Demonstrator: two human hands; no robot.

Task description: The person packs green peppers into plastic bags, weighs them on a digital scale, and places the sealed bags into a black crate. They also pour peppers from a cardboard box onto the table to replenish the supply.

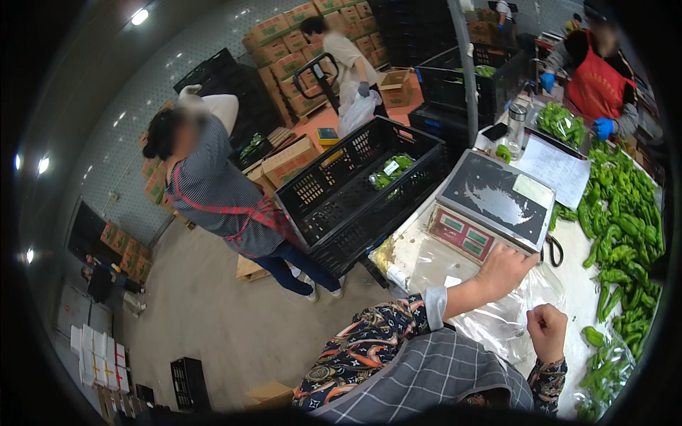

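Note:
My left hand [503, 271] rests at the front edge of a digital scale [497, 195], beside its red display panel [462, 233]. Its fingers stretch to the right along that edge, and nothing shows in them. The scale's dark plate carries a pale worn patch and a light label. Curled into a fist, my right hand [547, 332] is held over the table's near side, with no object visible in it. Clear plastic bags [490, 323] lie beneath and between my hands. Black-handled scissors [555, 251] lie just right of the scale.
Green peppers [625, 234] are heaped along the right; a clear bag of peppers [605, 376] lies nearer. Behind the scale are a written sheet [558, 170], a bottle [516, 128] and a phone [495, 132]. A black crate [334, 184] stands left. A co-worker [227, 184] stands beyond it; another wears a red apron [597, 82].

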